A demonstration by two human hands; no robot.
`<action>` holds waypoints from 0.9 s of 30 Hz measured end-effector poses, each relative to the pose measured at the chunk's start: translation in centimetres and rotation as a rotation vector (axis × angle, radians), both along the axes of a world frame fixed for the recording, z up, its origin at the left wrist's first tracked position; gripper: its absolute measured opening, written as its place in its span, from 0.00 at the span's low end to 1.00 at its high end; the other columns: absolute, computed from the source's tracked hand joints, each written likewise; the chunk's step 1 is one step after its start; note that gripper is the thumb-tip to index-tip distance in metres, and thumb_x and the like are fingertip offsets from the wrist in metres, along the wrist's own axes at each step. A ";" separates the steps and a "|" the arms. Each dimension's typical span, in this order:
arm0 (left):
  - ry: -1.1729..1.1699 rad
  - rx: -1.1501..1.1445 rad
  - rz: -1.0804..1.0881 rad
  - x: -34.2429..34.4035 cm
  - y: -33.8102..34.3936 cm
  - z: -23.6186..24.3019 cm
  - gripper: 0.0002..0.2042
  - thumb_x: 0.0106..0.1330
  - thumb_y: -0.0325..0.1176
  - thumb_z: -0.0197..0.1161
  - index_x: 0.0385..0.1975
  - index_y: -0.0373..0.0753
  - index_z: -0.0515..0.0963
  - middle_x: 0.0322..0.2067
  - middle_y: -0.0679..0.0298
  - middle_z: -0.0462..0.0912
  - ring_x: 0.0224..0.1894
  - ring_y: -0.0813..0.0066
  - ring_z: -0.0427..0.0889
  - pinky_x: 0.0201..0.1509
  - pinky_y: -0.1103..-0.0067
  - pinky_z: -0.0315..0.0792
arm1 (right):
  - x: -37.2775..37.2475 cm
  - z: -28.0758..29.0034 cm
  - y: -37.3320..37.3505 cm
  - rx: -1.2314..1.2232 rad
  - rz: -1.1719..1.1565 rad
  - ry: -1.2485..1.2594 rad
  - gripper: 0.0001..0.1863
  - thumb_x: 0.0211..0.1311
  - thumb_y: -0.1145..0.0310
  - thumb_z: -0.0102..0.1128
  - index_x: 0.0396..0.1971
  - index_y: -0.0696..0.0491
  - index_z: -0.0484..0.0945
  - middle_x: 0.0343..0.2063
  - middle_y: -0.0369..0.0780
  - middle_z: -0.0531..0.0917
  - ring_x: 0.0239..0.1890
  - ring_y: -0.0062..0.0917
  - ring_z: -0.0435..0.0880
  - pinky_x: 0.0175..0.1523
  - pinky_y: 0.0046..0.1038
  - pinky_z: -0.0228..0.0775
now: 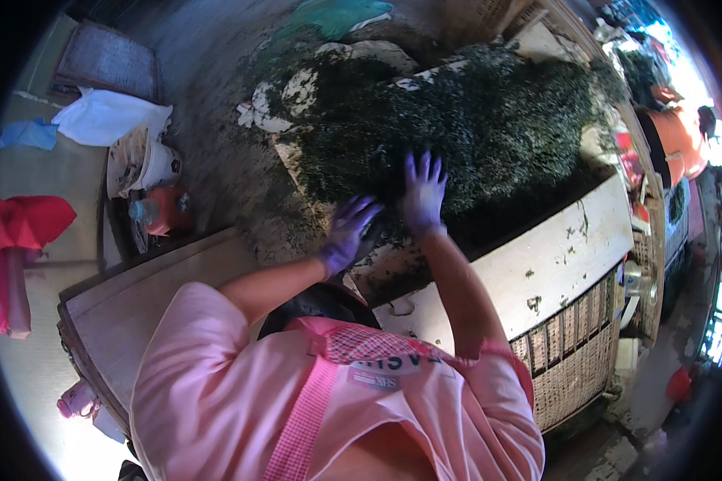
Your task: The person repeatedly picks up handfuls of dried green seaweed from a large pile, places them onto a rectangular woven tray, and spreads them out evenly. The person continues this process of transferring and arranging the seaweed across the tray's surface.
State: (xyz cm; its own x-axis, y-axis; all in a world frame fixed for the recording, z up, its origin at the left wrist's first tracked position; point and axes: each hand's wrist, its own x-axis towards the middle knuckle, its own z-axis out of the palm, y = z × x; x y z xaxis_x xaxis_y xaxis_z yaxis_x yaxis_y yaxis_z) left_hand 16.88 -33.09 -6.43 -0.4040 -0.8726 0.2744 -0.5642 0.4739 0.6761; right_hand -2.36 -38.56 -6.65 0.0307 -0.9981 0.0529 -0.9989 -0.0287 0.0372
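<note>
A large heap of dark green leafy matter (473, 120) fills a white wooden bin (553, 256) in front of me. My right hand (423, 191), in a purple glove, lies flat with spread fingers on the near edge of the heap. My left hand (346, 234), also purple-gloved, reaches into the loose leaves at the heap's lower left, fingers curled down into them. Both bare forearms come up from my pink shirt and checked apron straps.
A wooden board (136, 297) runs along the left. Beyond it stand an orange container (168, 210), a white bucket (156, 164) and white cloth (108, 116). Red fabric (24, 228) hangs far left. A woven wicker panel (573, 353) fronts the bin. Another person in orange (678, 136) stands far right.
</note>
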 end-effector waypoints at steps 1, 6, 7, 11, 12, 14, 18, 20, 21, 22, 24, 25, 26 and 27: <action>-0.057 -0.006 0.086 2.1 0.3 -0.8 0.24 0.58 0.35 0.64 0.56 0.42 0.73 0.57 0.54 0.72 0.61 0.51 0.67 0.66 0.62 0.61 | 0.1 -0.3 -3.5 0.084 -0.151 0.002 0.44 0.48 0.67 0.61 0.69 0.43 0.55 0.68 0.50 0.56 0.67 0.52 0.58 0.65 0.55 0.56; -0.275 -0.021 0.636 7.3 -5.8 -3.5 0.36 0.58 0.41 0.64 0.67 0.43 0.58 0.63 0.44 0.62 0.65 0.42 0.59 0.70 0.57 0.51 | -2.1 -0.7 -9.4 0.168 -0.388 -0.384 0.30 0.51 0.70 0.57 0.60 0.44 0.70 0.57 0.45 0.73 0.53 0.36 0.78 0.51 0.34 0.74; -0.233 0.081 0.560 7.9 -7.7 -4.5 0.39 0.58 0.43 0.64 0.69 0.42 0.54 0.65 0.43 0.57 0.67 0.42 0.56 0.71 0.57 0.48 | -2.3 0.1 -8.8 0.114 -0.395 -0.514 0.28 0.50 0.72 0.57 0.56 0.47 0.74 0.51 0.45 0.79 0.48 0.33 0.81 0.51 0.30 0.74; -0.026 0.534 0.328 5.6 -10.7 -9.5 0.44 0.56 0.48 0.66 0.70 0.42 0.50 0.69 0.43 0.49 0.71 0.44 0.50 0.73 0.57 0.43 | -6.5 3.8 -7.5 -0.083 -0.240 -1.338 0.27 0.45 0.81 0.57 0.50 0.51 0.80 0.38 0.36 0.86 0.40 0.19 0.82 0.48 0.24 0.74; 0.019 0.531 0.318 6.2 -11.0 -10.9 0.45 0.56 0.49 0.67 0.70 0.42 0.51 0.69 0.45 0.52 0.71 0.48 0.50 0.74 0.61 0.45 | -6.2 5.9 -7.3 -0.158 -0.240 -1.228 0.26 0.44 0.79 0.57 0.48 0.51 0.80 0.37 0.38 0.86 0.39 0.22 0.83 0.47 0.25 0.74; 0.324 0.612 0.223 10.1 -12.0 -15.7 0.44 0.56 0.48 0.67 0.70 0.42 0.51 0.68 0.47 0.54 0.71 0.50 0.52 0.74 0.65 0.47 | -4.7 12.9 -7.1 0.013 -0.286 -0.755 0.23 0.42 0.74 0.59 0.45 0.52 0.81 0.35 0.46 0.85 0.38 0.35 0.84 0.47 0.30 0.74; 0.724 0.814 -0.045 5.2 -14.3 0.5 0.36 0.60 0.41 0.65 0.67 0.39 0.57 0.64 0.49 0.61 0.65 0.56 0.61 0.68 0.68 0.58 | -6.0 23.9 -4.5 -0.359 -0.017 -0.497 0.23 0.42 0.69 0.58 0.44 0.51 0.81 0.32 0.49 0.83 0.37 0.44 0.82 0.45 0.37 0.75; 0.893 0.773 -0.260 1.0 -15.5 12.6 0.32 0.62 0.37 0.64 0.65 0.38 0.59 0.63 0.50 0.64 0.63 0.59 0.65 0.65 0.70 0.64 | -5.4 31.0 -3.6 -0.386 0.088 -0.321 0.24 0.42 0.68 0.58 0.45 0.54 0.80 0.30 0.49 0.83 0.36 0.43 0.83 0.44 0.38 0.76; 0.938 0.756 -0.351 -1.0 -16.1 17.7 0.30 0.63 0.35 0.63 0.65 0.37 0.61 0.62 0.51 0.66 0.61 0.60 0.67 0.63 0.70 0.67 | -5.5 33.8 -3.9 -0.367 0.101 -0.249 0.24 0.42 0.68 0.58 0.45 0.55 0.80 0.29 0.49 0.83 0.35 0.43 0.83 0.44 0.37 0.76; 0.950 0.753 -0.414 -2.5 -16.9 22.0 0.29 0.64 0.34 0.62 0.64 0.37 0.62 0.61 0.52 0.68 0.60 0.62 0.70 0.62 0.71 0.70 | -4.1 37.6 -3.6 -0.310 0.084 -0.188 0.25 0.46 0.72 0.57 0.50 0.55 0.77 0.34 0.49 0.83 0.39 0.37 0.83 0.47 0.34 0.76; 0.810 0.885 -0.527 -5.4 -19.6 26.3 0.26 0.66 0.33 0.61 0.62 0.35 0.64 0.57 0.52 0.72 0.55 0.62 0.75 0.59 0.71 0.74 | -2.1 42.7 -3.2 -0.310 0.053 -0.190 0.13 0.54 0.74 0.56 0.41 0.52 0.78 0.33 0.42 0.83 0.32 0.26 0.80 0.41 0.28 0.73; 0.774 0.945 -0.632 -6.7 -19.5 25.5 0.24 0.66 0.34 0.60 0.62 0.35 0.65 0.54 0.52 0.75 0.52 0.62 0.78 0.56 0.70 0.75 | -2.7 43.7 -3.7 -0.362 0.044 -0.257 0.05 0.58 0.71 0.56 0.28 0.50 0.82 0.27 0.34 0.82 0.20 0.20 0.77 0.32 0.24 0.71; 0.730 0.996 -0.723 -7.7 -19.4 24.7 0.23 0.67 0.35 0.58 0.61 0.35 0.66 0.51 0.53 0.78 0.48 0.63 0.80 0.54 0.69 0.77 | -3.1 43.9 -4.1 -0.407 0.074 -0.330 0.03 0.59 0.72 0.57 0.32 0.51 0.78 0.31 0.35 0.81 0.25 0.22 0.76 0.36 0.25 0.70; 0.767 1.001 -0.868 -9.3 -18.5 21.9 0.22 0.68 0.36 0.57 0.60 0.36 0.67 0.48 0.54 0.80 0.44 0.64 0.82 0.50 0.69 0.78 | -4.1 43.0 -4.2 -0.438 0.097 -0.433 0.07 0.59 0.72 0.58 0.37 0.52 0.75 0.35 0.37 0.80 0.29 0.23 0.76 0.40 0.25 0.69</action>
